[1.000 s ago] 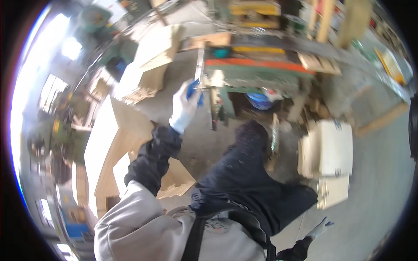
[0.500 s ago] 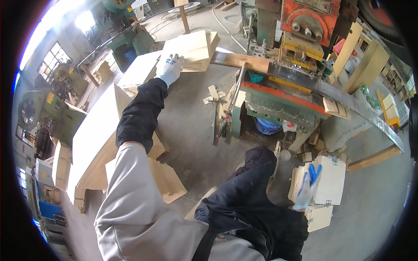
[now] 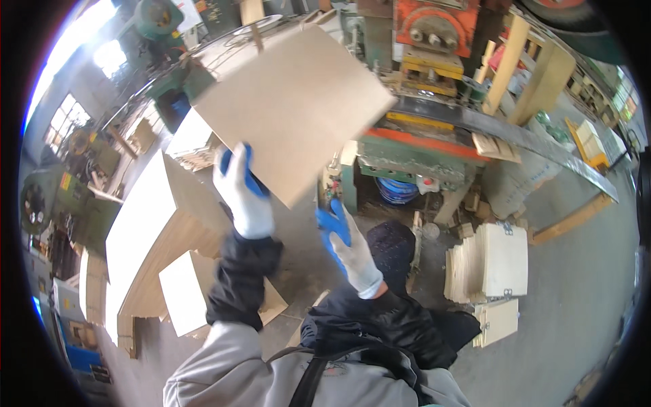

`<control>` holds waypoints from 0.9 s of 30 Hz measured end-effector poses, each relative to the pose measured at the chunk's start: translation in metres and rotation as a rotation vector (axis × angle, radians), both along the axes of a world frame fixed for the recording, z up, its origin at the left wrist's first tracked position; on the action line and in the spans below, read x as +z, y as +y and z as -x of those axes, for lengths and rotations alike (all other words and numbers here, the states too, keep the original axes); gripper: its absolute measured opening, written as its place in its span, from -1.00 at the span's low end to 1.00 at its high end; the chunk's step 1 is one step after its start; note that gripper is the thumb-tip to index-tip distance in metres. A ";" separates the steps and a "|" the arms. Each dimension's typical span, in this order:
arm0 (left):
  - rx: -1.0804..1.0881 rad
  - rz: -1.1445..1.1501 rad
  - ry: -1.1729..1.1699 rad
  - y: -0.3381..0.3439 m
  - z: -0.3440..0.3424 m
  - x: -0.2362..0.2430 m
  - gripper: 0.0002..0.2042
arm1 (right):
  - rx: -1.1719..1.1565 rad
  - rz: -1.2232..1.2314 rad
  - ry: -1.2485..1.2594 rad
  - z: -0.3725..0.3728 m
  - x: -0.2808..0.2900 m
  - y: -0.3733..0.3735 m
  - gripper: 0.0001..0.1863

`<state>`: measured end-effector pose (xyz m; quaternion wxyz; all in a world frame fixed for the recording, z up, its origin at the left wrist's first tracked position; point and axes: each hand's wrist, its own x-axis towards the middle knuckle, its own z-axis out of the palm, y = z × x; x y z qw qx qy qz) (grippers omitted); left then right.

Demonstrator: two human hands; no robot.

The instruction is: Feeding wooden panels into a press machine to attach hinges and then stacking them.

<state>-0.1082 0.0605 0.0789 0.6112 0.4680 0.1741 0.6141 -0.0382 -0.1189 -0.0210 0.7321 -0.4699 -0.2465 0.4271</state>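
Observation:
A pale, flat plywood panel (image 3: 298, 112), slightly blurred, is tilted in the air in front of the press. My left hand (image 3: 247, 197), in a white glove with blue grip coating, is closed on its lower left edge. Below the panel's near corner is my right hand (image 3: 352, 254), gloved the same way. Its fingers are apart and hold nothing, with a small gap to the panel.
An orange and green press (image 3: 434, 30) with a long metal strip (image 3: 536, 139) stands ahead. Stacked boards (image 3: 142, 230) rise on the left, beside a smaller pile (image 3: 193, 139). Hinged panels (image 3: 505, 261) are stacked at right. A blue bucket (image 3: 397, 191) sits under the press.
My left hand has lifted the panel off the far left pile and brought it nearer. My right hand has swung from the hinged panels at right to the middle.

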 end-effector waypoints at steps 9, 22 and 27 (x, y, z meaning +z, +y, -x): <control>-0.774 0.194 0.147 -0.029 -0.035 -0.082 -0.42 | -0.503 -0.218 0.098 -0.061 -0.041 -0.105 -0.72; -0.679 0.251 0.336 0.001 -0.213 -0.135 -0.51 | -0.486 -0.049 0.198 -0.229 -0.046 -0.082 -0.64; -0.648 0.332 0.359 0.023 -0.229 -0.138 -0.54 | -0.502 -0.008 0.213 -0.244 -0.050 -0.056 -0.64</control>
